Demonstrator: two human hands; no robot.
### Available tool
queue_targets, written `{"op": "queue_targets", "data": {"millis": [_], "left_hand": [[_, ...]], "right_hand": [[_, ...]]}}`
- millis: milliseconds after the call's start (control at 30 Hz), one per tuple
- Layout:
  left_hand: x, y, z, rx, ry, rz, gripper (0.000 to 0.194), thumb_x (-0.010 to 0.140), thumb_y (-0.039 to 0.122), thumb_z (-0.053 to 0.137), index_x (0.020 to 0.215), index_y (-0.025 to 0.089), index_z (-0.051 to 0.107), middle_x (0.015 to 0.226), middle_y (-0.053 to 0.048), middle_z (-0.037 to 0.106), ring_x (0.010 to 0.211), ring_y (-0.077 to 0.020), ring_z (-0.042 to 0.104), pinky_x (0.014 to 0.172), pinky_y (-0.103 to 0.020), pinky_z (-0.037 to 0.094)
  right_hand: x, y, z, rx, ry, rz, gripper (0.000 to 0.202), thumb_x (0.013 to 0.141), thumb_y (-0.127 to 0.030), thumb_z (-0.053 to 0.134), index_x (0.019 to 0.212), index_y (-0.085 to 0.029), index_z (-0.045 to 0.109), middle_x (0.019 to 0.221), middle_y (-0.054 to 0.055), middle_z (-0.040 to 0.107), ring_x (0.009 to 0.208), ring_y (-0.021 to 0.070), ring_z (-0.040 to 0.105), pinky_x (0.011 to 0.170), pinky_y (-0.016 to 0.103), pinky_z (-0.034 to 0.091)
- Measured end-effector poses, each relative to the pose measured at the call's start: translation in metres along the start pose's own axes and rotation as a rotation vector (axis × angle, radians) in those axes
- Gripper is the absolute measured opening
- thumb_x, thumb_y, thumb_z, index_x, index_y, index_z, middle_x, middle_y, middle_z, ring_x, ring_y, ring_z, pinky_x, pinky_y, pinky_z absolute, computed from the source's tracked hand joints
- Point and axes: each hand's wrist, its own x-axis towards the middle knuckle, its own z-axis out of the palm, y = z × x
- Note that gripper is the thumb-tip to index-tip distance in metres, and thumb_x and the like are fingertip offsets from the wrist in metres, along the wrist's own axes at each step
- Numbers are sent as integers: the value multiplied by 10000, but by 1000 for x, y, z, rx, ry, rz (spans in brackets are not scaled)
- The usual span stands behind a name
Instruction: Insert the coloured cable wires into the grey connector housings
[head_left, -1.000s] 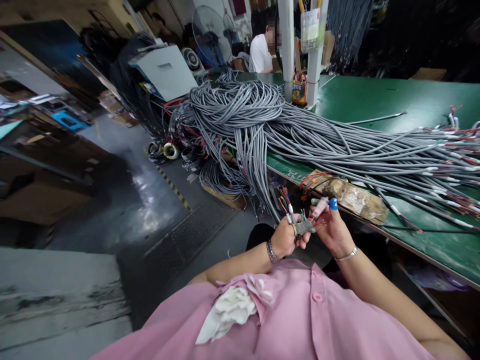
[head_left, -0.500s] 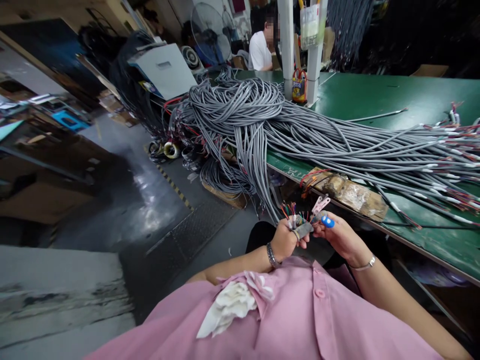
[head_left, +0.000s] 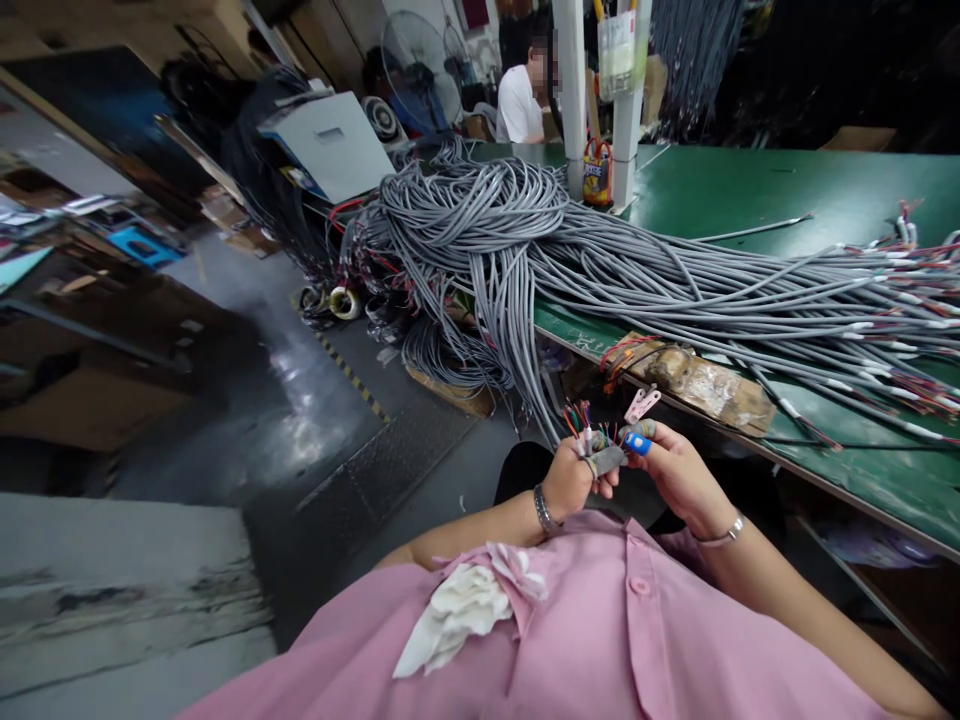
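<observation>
My left hand [head_left: 574,480] is closed around the end of a grey cable, whose thin coloured wires [head_left: 577,418] fan out above the fingers. Grey wrapping covers its thumb. My right hand [head_left: 675,470] meets it at the wire ends, thumb and finger pinched together; a blue cover sits on one digit and grey wrapping on another. A few fine wires [head_left: 609,432] show between the two hands, and their tips are partly hidden by the fingers. Just above the right fingers is a pink clothespin-like clip [head_left: 643,404]; I cannot tell what it is fixed to.
A large bundle of grey cables [head_left: 480,205] lies along the green table [head_left: 750,190] and hangs over its edge. A taped cardboard piece [head_left: 712,390] rests at the table's front edge. Beyond are a white post [head_left: 574,100], a grey box [head_left: 330,140], a fan [head_left: 420,65] and a seated person [head_left: 517,105].
My right hand has shifted slightly left, its blue-covered digit now closer to the left hand's fingers. The left hand keeps its hold on the cable.
</observation>
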Motion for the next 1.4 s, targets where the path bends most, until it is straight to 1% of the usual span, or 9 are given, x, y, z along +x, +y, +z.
{"op": "queue_targets", "data": {"millis": [133,333,433,600,800,900,1000,1100,1400], "left_hand": [[1,-1,-1,-37,-13,-24,398,723,503,664,649,120,591,517,-17,585,366,-85,508,363,-189,287],[2,-5,-8,-109,-59,-19,393,722,489,680,641,117,580,529,-19,590,363,-82,506,362,-192,284],[1,-5,-12,-89,-145,-54,395,710,492,693,660,110,608,535,-28,603,369,-87,516,360,-192,293],[-2,1,-16,-37,-320,-111,441,635,514,753,665,95,621,530,-39,609,373,-100,532,360,-193,336],[2,1,-20,-18,-246,-49,439,659,508,747,670,89,614,534,-38,611,376,-91,534,366,-184,343],[5,-1,-21,-86,-182,-13,414,667,484,750,680,101,594,531,-21,607,367,-87,528,349,-179,330],[9,-1,-18,-155,-134,-3,392,673,461,753,688,110,579,518,-6,599,347,-81,512,330,-172,314],[13,1,-13,-201,-101,22,379,675,448,753,683,113,575,514,-1,595,338,-81,504,319,-175,303],[20,2,0,-97,-53,63,407,713,487,711,662,102,588,536,-18,595,374,-84,531,351,-179,290]], "right_hand": [[1,2,-2,84,-31,51,112,745,-276,745,793,-192,687,729,12,644,643,124,539,627,264,450],[4,0,-5,331,-181,295,87,768,-249,717,773,-168,684,621,-24,556,578,84,517,622,225,482],[9,0,-8,324,-239,360,95,744,-230,731,747,-151,679,637,-13,590,575,80,544,613,216,485],[13,-1,-4,240,-346,320,155,735,-258,721,671,-139,645,619,25,632,535,120,571,524,237,436],[10,4,2,98,-160,176,138,766,-269,705,719,-149,656,647,21,648,558,118,562,570,255,440],[11,10,-5,250,-58,168,157,785,-316,699,746,-173,648,653,-8,609,556,96,514,593,251,455],[15,10,-13,396,21,160,301,826,-490,615,802,-193,660,719,4,617,569,99,505,619,266,481],[22,4,-13,370,36,140,448,820,-623,536,853,-197,672,780,26,629,603,111,520,623,267,485],[35,0,-6,246,38,71,431,777,-614,606,742,-186,645,652,14,602,583,137,530,594,288,451]]}}
